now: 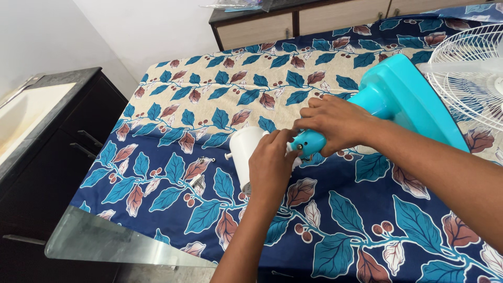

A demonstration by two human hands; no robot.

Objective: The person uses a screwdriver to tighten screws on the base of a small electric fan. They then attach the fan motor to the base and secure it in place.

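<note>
Leaf-patterned cloth covers our surface (173,194): near its right edge our right hand (335,123) has fingers clamped on a turquoise fan stand (390,94), our left hand (272,165) gripping the white motor housing (243,152).

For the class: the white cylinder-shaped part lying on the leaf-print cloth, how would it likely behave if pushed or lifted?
The white cylinder part lies on its side, so it might roll if pushed. It looks like rigid plastic, probably stiff. The left hand covers one end, so weight is hard to judge.
</note>
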